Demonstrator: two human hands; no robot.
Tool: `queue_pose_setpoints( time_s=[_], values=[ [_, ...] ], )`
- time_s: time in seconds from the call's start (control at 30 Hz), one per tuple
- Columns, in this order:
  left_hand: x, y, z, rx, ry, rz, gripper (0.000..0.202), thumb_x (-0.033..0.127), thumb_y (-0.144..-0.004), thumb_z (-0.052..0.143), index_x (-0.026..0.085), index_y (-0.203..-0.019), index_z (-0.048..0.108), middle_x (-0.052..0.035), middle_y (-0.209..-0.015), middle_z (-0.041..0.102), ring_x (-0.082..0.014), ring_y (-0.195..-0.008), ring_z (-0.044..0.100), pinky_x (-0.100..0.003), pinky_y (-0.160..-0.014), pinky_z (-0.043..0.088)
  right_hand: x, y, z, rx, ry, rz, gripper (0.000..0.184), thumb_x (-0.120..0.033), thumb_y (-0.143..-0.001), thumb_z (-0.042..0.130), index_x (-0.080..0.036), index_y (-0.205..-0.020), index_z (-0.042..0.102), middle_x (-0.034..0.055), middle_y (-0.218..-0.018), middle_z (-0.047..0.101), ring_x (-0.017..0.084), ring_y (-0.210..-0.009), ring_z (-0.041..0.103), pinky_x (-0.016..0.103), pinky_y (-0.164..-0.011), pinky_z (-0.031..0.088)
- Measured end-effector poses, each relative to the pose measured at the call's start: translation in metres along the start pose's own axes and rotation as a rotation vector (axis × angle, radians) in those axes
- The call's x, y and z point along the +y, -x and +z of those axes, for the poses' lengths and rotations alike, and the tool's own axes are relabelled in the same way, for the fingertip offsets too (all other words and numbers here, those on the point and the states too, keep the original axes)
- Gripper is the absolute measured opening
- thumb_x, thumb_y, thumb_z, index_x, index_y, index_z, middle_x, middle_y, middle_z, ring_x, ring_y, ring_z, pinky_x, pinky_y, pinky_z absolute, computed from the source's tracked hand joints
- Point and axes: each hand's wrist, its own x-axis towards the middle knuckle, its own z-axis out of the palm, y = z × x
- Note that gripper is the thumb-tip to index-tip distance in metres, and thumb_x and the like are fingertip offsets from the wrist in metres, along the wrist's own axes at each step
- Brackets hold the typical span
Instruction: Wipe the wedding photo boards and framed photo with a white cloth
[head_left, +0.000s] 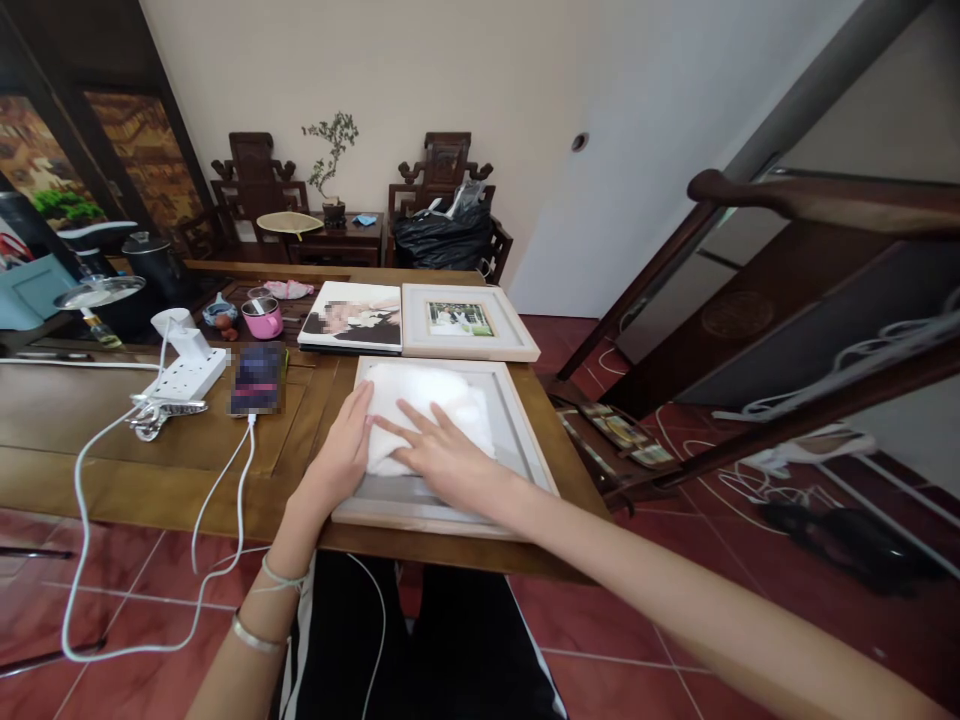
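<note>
A picture frame (536, 455) with a pale wooden border lies flat at the near right corner of the table. On its glass rests a folded white cloth (420, 385). My right hand (442, 450) presses on the cloth from above, fingers spread and flat. Along the left edge of the frame lies my left hand (345, 440), its fingers stretched out and touching the cloth's left side. Part of the glass under the cloth and hands is hidden. Just behind is a second frame (517, 335) holding a small photo, beside a photo album (352, 315).
The wooden table (307, 480) bears a white power strip (199, 372), a charging phone (256, 380), a pink cup (262, 318) and a glass lid (101, 290) at left. A white cable (79, 520) hangs over the front edge. A wooden chair (750, 330) stands at right.
</note>
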Motion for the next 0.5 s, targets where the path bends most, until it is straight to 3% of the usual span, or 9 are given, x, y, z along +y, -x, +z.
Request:
queue_pose_setpoints(
  time_s=[0.23,0.5],
  values=[
    [0.002,0.001,-0.003,-0.030,-0.011,-0.006,0.048,0.024,-0.092,0.029,0.013,-0.139,0.027,-0.0136,-0.145,0.030,-0.0210,-0.135,0.025,-0.039,-0.112,0.022,0.032,-0.048,0.002,0.083,0.133,0.162,0.041,-0.002,-0.083,0.039,-0.020,-0.114,0.058,0.0049,-0.146,0.029,0.037,-0.133,0.020,0.064,-0.097,0.028],
    [0.001,0.000,-0.003,-0.089,-0.055,-0.005,0.048,0.013,-0.085,0.035,0.011,-0.133,0.039,-0.0127,-0.146,0.029,-0.0227,-0.135,0.025,-0.042,-0.112,0.023,0.059,-0.077,0.004,0.135,0.190,0.200,0.036,-0.007,-0.080,0.048,-0.020,-0.112,0.058,0.0037,-0.145,0.031,0.034,-0.133,0.022,0.060,-0.098,0.028]
  ],
)
